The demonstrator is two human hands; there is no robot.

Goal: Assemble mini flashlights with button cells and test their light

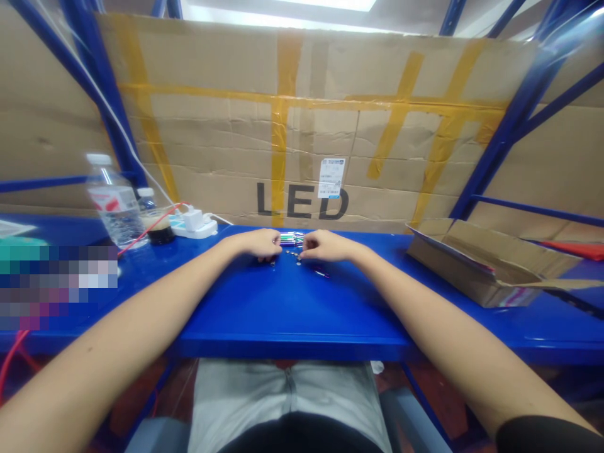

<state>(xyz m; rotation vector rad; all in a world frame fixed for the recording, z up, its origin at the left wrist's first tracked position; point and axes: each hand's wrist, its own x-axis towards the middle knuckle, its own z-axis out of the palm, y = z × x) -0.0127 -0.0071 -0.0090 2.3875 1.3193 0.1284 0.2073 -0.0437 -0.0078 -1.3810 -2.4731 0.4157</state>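
Near the back of the blue table [283, 308], my left hand [263, 244] is closed, with its fingers bent downward. My right hand [326, 245] faces it, also closed, its fingertips low over the tabletop. Between the two hands lies a bundle of slim, shiny, multicoloured sticks, perhaps pens [291, 238], and its ends meet my fingers in view. Just in front are several small shiny pieces [293, 254], too small to name. A thin purple stick-like piece [321, 272] lies below my right hand. What either hand pinches is hidden by the fingers.
An open cardboard box [491, 264] stands on the right. To the left are a water bottle [116, 207], a smaller bottle of dark liquid [158, 220], and a white power strip [195, 225] with cables. A large taped cardboard sheet [212, 145] rises behind the table.
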